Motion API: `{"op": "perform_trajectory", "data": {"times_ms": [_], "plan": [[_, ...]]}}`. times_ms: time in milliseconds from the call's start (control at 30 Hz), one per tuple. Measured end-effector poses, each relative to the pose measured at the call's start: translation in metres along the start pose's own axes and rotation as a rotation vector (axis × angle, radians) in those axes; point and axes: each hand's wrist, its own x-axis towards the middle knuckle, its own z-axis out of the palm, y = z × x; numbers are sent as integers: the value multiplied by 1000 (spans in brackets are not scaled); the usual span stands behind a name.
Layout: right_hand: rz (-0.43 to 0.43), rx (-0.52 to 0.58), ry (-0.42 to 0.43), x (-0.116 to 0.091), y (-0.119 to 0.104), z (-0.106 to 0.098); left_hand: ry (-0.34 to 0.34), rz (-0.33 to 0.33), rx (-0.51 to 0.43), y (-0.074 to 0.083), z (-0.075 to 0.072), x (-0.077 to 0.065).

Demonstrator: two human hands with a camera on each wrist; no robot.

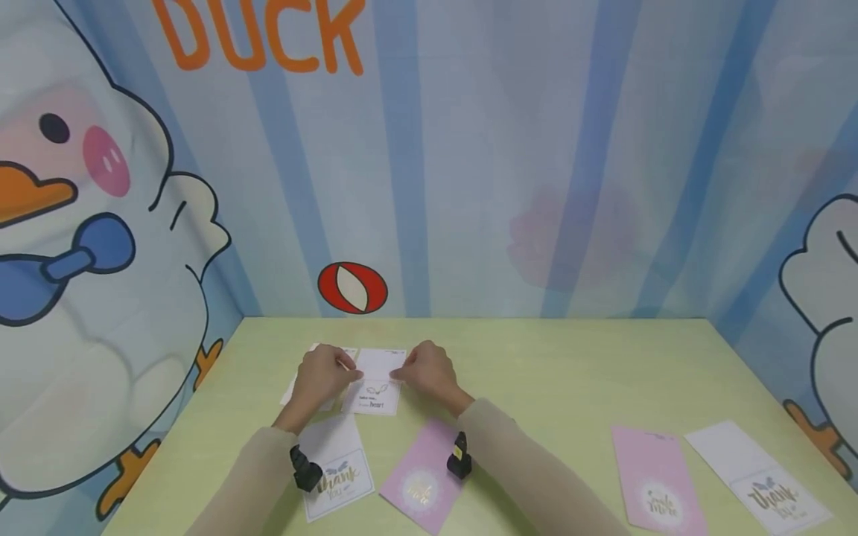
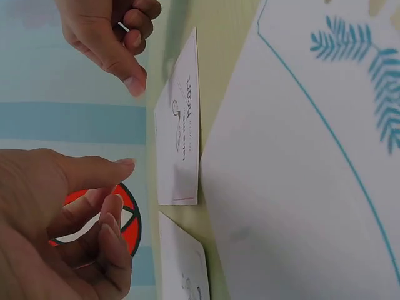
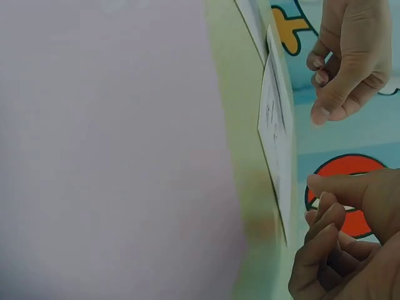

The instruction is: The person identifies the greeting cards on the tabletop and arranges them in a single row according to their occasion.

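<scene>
A white folded card (image 1: 372, 396) printed with "take me" and "heart" lies unfolded towards the back of the table. My left hand (image 1: 328, 374) hovers at its left edge and my right hand (image 1: 429, 372) at its right edge. In the left wrist view, the thumb of the left hand (image 2: 81, 219) points out above the card (image 2: 180, 134), its fingers loosely curled around nothing. The right wrist view shows the right hand (image 3: 347, 237) in a similar loose curl, apart from the card (image 3: 275, 131). Another white card (image 1: 290, 391) lies partly hidden under the left forearm.
Nearer the front lie a white "thank you" card (image 1: 338, 476) and a pink card (image 1: 412, 476), partly behind the forearms. At the right are a second pink card (image 1: 653, 465) and another "thank you" card (image 1: 754, 476). A printed curtain (image 1: 469, 149) stands behind the table.
</scene>
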Motion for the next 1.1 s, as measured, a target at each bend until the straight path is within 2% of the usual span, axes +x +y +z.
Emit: {"op": "perform_trajectory", "data": {"times_ms": [233, 367, 500, 733, 900, 1100], "plan": [[-156, -40, -78, -16, -8, -6, 6, 135, 36, -6, -17, -26], [-213, -44, -151, -24, -11, -7, 1, 211, 109, -14, -24, -42], [-245, -22, -214, -29, -11, -3, -10, 256, 189, -21, -28, -54], [-340, -25, -288, -40, -15, 4, 0, 368, 216, -37, -28, -70], [-447, -136, -337, -48, -17, 8, -1, 437, 269, -50, -28, -82], [-567, -320, -387, -61, -20, 15, -79, 428, 382, -63, -31, -92]]}}
